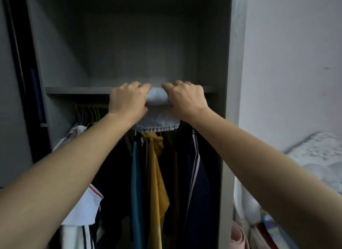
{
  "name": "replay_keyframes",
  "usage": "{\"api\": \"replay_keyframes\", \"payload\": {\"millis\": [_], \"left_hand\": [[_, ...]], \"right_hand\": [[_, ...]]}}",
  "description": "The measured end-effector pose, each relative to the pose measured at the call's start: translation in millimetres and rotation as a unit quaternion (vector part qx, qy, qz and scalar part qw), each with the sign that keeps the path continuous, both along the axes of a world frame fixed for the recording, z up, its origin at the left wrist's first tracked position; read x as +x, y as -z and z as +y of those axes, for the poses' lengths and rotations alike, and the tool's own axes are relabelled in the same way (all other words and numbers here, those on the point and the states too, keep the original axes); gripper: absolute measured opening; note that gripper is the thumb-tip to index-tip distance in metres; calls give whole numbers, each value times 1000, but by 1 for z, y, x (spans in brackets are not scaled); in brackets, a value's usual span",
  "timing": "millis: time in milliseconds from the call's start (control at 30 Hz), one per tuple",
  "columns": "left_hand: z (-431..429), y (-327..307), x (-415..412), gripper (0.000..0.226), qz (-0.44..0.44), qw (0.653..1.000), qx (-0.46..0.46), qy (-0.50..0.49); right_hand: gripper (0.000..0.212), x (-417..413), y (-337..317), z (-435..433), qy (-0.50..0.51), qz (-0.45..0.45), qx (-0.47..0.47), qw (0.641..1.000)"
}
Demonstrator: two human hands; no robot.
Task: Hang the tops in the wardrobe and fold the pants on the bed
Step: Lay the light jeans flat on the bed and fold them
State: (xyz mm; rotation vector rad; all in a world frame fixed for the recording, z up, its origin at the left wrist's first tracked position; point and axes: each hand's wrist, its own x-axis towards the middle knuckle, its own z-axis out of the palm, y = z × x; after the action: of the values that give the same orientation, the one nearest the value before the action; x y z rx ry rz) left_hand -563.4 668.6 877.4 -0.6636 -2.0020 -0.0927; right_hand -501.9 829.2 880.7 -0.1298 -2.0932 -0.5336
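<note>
Gripping the folded pants [157, 98] from both sides, my left hand [127, 98] and right hand [185, 97] hold them at the shelf [74, 90] edge, fingers curled over the roll. Its frayed hem hangs just below my 2 hands. Tops [157, 165] hang under them; the bed [314, 156] lies off my right hand.

Outstretched, left hand [127, 98] and right hand [187, 98] grip side by side.
</note>
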Motion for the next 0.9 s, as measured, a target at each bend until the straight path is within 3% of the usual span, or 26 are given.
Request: {"api": "replay_keyframes", "payload": {"millis": [167, 367, 567, 733, 800, 900], "left_hand": [[42, -78, -40, 52, 95, 995, 40, 1], [105, -143, -108, 42, 150, 987, 65, -6], [157, -157, -183, 50, 145, 988, 59, 4], [184, -134, -237, 62, 107, 992, 62, 39], [193, -117, -251, 56, 63, 997, 25, 47], [201, -106, -270, 34, -41, 995, -66, 55]], "right_hand": [[33, -35, -82, 40, 12, 91, 52, 994], [41, -99, -148, 100, 20, 123, 63, 990], [45, -168, -166, 146, 36, 105, 66, 992], [40, -210, -143, 167, 63, 95, 84, 990], [35, -220, -126, 174, 85, 47, 75, 992], [31, -233, -112, 182, 118, -110, 3, 987]]}}
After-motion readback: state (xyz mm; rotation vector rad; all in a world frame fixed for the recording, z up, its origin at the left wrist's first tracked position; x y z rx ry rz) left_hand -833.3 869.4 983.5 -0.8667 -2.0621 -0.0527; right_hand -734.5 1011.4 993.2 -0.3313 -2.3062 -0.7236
